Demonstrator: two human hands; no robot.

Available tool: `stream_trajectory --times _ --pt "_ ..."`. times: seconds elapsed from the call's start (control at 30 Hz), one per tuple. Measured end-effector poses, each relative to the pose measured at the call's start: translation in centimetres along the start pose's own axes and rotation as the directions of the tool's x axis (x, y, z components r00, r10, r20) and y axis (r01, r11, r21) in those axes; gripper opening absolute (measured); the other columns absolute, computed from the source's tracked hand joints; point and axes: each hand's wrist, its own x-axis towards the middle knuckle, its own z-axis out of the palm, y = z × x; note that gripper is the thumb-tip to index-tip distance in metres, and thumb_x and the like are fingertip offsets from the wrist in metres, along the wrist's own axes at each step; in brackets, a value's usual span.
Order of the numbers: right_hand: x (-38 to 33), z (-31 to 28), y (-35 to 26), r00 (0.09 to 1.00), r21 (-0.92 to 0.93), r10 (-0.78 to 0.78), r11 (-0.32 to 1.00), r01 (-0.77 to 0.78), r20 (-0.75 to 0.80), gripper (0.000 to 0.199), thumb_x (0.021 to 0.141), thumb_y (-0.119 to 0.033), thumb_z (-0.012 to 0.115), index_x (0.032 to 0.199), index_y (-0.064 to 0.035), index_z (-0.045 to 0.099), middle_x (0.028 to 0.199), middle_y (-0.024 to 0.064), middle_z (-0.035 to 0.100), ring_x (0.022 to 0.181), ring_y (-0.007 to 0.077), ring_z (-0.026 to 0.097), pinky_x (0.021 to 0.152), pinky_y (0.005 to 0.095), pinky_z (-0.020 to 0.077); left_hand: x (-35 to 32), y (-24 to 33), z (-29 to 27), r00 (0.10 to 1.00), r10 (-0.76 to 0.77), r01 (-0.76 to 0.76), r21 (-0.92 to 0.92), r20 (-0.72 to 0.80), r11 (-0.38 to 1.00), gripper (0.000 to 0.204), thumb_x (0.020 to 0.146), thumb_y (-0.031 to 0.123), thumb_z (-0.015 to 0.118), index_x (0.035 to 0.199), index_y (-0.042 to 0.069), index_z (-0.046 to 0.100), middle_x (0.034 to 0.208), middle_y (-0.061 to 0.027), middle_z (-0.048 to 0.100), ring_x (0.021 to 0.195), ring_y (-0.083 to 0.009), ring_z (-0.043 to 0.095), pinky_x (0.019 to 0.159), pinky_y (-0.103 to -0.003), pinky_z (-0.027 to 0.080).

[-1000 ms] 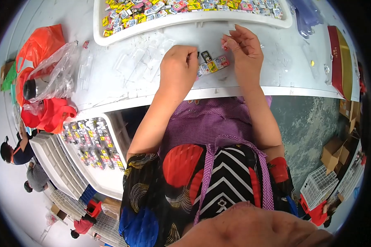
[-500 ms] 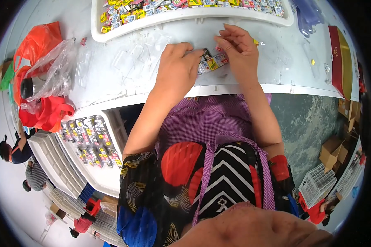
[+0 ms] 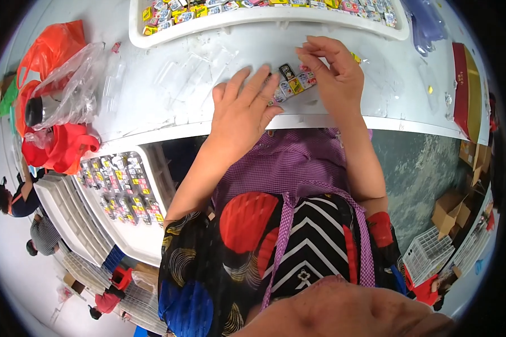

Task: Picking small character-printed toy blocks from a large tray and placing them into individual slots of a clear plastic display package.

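Note:
A slanting row of small printed boxes (image 3: 296, 85), white, yellow and pink, lies on the white table in front of me. One small black box (image 3: 287, 71) sits against the row's far side. My left hand (image 3: 243, 109) rests palm down at the row's left end, its fingers spread and partly covering that end. Just beyond the right end is my right hand (image 3: 338, 76), raised a little, with thumb and forefinger brought together. Whatever may be between those fingertips is too small to make out. A yellow piece (image 3: 355, 57) shows behind the right hand.
A white bin (image 3: 275, 27) of loose small boxes stands at the far side. Clear plastic trays (image 3: 171, 68) lie on the table. Bags (image 3: 53, 50) and a dark-capped bottle (image 3: 35, 111) are at left; a red-and-gold box (image 3: 465, 92) at right. A crate (image 3: 143, 247) holds filled packs.
My left hand has spread its fingers and shifted slightly down and left, baring more of the row. My right hand stays pinched near the right end. The whole view has shifted a little.

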Motion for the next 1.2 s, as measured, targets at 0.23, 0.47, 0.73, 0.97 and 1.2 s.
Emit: stream_trajectory --times 0.23,0.47,0.73,0.97,1.2 --pt "0.4 1.9 0.4 0.963 -0.152 -0.04 0.985 0.083 0.265 0.024 0.084 0.004 0.061 0.107 -0.0026 0.063 0.093 0.0045 0.068 0.09 0.0111 0.064 0.099 0.0322 0.0464 -0.6 -0.3 0.7 1.0 0.015 -0.015 0.04 0.009 0.999 0.048 0.079 0.035 0.068 0.122 0.013 0.062 0.134 -0.0009 0.052 0.127 -0.0263 0.039 0.096 -0.044 0.031" --pt "0.4 2.3 2.6 0.9 -0.338 -0.273 0.857 0.388 0.34 0.022 0.083 0.002 0.061 0.104 -0.0046 0.064 0.106 0.0097 0.069 0.103 0.0247 0.064 0.114 0.0413 0.0305 -0.9 -0.6 0.8 1.0 0.016 -0.016 0.041 -0.015 0.999 0.049 0.078 0.035 0.069 0.122 0.013 0.062 0.135 -0.0015 0.052 0.129 -0.0262 0.039 0.096 -0.045 0.031" --pt "0.7 1.4 2.4 0.888 -0.561 -0.243 0.702 0.438 0.39 0.022 0.085 -0.01 0.063 0.107 -0.0098 0.065 0.121 0.0083 0.063 0.129 0.0293 0.046 0.115 0.0458 0.023 -0.9 -0.9 0.5 0.999 -0.051 0.052 -0.191 0.007 0.98 0.039 0.086 0.015 0.062 0.123 0.007 0.052 0.131 -0.0086 0.056 0.127 -0.0272 0.046 0.099 -0.048 0.03" --pt "0.7 1.0 2.4 0.875 -0.527 -0.242 0.72 0.452 0.419 0.026 0.088 -0.018 0.061 0.114 -0.0124 0.063 0.128 0.0082 0.059 0.134 0.0305 0.039 0.116 0.0477 0.019 -0.7 -1.1 0.0 0.999 -0.039 0.035 -0.264 -0.009 0.964 0.037 0.088 0.012 0.058 0.123 0.003 0.051 0.131 -0.0115 0.055 0.127 -0.0289 0.047 0.101 -0.046 0.029" --pt "-2.2 0.7 1.7 0.768 -0.569 -0.227 0.554 0.608 0.599 0.053 0.086 -0.031 0.06 0.132 -0.0057 0.05 0.14 0.011 0.047 0.136 0.0309 0.036 0.115 0.0458 0.0227 -0.5 -1.0 -0.4 0.998 -0.064 0.055 -0.307 -0.017 0.95 0.04 0.089 0.009 0.055 0.128 0.001 0.049 0.132 -0.0146 0.054 0.127 -0.0293 0.047 0.101 -0.044 0.029"
